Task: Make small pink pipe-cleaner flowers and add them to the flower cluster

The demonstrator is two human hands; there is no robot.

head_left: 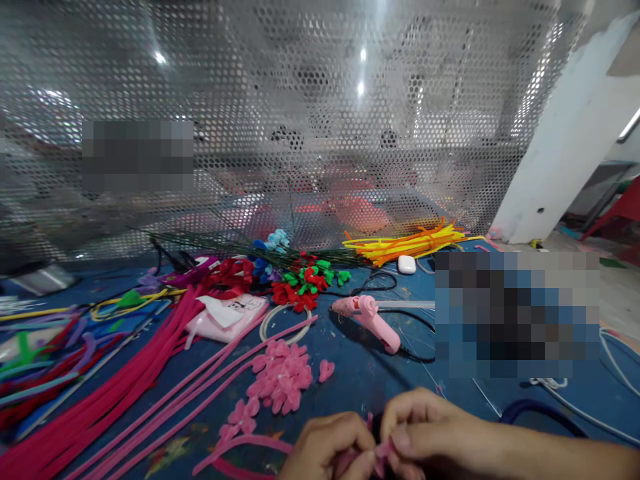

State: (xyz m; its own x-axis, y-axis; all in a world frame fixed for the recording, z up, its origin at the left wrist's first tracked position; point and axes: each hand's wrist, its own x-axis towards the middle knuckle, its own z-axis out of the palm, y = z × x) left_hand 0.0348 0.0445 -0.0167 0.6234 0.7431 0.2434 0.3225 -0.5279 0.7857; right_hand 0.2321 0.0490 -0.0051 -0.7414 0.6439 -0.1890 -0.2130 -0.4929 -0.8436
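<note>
At the bottom edge, my left hand and my right hand meet fingertip to fingertip, both pinching a small pink pipe-cleaner piece. A pink pipe cleaner trails left from my left hand along the blue table. Just beyond the hands lies a pile of small pink heart shapes, with one loose heart beside it.
A pink glue gun lies mid-table with its black cord. Long pink pipe cleaners fan out at the left. Red, green and blue finished pieces, yellow-orange pipe cleaners and a perforated metal screen stand behind.
</note>
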